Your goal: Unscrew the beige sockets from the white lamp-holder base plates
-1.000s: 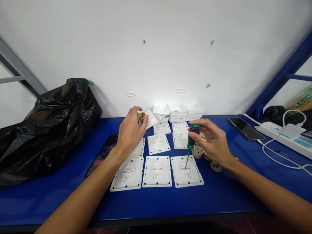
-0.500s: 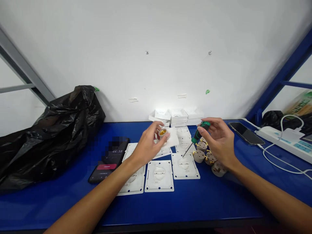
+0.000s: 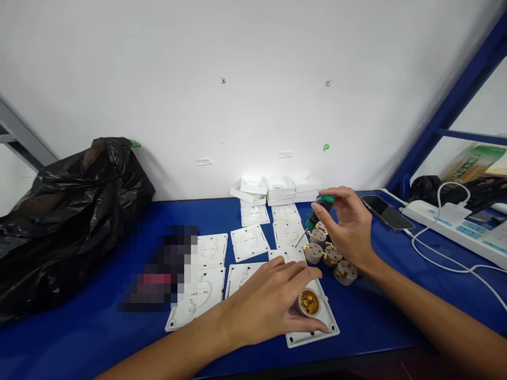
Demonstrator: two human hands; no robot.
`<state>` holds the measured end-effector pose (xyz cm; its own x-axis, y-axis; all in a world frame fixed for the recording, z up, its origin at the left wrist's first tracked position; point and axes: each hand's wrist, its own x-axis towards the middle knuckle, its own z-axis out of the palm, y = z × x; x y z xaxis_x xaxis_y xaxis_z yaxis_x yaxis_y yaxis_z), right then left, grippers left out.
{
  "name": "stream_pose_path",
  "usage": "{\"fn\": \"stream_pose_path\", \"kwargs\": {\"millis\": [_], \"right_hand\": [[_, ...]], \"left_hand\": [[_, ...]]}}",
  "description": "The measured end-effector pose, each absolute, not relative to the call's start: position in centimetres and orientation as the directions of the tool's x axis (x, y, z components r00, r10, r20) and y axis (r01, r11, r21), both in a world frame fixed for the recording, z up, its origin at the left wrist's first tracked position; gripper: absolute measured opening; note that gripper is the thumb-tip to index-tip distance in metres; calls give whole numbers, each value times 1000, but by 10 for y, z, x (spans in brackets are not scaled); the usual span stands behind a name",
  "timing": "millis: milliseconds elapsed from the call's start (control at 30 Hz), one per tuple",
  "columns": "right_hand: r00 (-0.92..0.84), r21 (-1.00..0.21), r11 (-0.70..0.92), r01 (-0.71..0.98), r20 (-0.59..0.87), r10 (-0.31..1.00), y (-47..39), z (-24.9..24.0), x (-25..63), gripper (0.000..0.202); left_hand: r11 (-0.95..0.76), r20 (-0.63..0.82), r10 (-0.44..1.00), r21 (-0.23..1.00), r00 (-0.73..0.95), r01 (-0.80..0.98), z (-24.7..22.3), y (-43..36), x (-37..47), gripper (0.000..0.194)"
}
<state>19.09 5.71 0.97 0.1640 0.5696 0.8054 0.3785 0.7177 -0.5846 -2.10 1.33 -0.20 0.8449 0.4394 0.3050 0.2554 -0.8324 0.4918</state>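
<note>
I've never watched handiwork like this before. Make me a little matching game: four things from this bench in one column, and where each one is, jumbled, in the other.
Things:
1. green-handled screwdriver
2. gold-lined socket
3. black plastic bag
4. white power strip

Places:
A. toward the left end of the blue table
B. between left hand thumb and fingers
C. toward the table's right end
D. in the right hand

Pairs: 1-D, 2-B, 3-A, 4-C

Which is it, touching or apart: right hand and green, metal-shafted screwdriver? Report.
Touching: head view shows the right hand holding the screwdriver by its handle.
</note>
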Motion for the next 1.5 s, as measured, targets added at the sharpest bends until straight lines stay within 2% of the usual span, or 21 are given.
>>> {"fn": "stream_pose_path", "kwargs": {"millis": [100,200,267,433,667,867,1000,1200,1300,1500], "right_hand": [[138,-568,729,383,815,562,56,9,191,21],[126,-553,740,384,825,551,56,10,192,23],[120,-544,745,387,830,544,56,10,192,24],[102,-528,746,407,837,537,55,11,192,24],[85,-507,738,445,844,529,54,12,194,22],[70,-501,734,459,844,532,52,13,194,22],[67,-494,733,468,847,528,50,14,193,22],[53,-477,733,484,853,520,49,14,193,21],[35,-462,732,500,856,516,49,14,192,21],[31,-464,723,512,851,524,49,14,192,20]], "left_hand": [[-820,310,473,497,825,283,6,25,-28,60],[-768,331,604,484,725,418,15,50,-43,39],[-730,335,681,376,651,571,17,70,-54,38],[-643,229,765,221,602,733,9,104,-74,40],[-476,193,864,12,465,879,13,110,-86,39],[-361,205,905,-94,373,928,18,118,-104,42],[-421,205,880,-81,428,904,20,116,-107,45],[-630,160,770,39,617,776,11,116,-91,26],[-642,192,760,64,621,764,2,117,-78,19],[-643,225,758,105,612,758,-4,110,-65,25]]}}
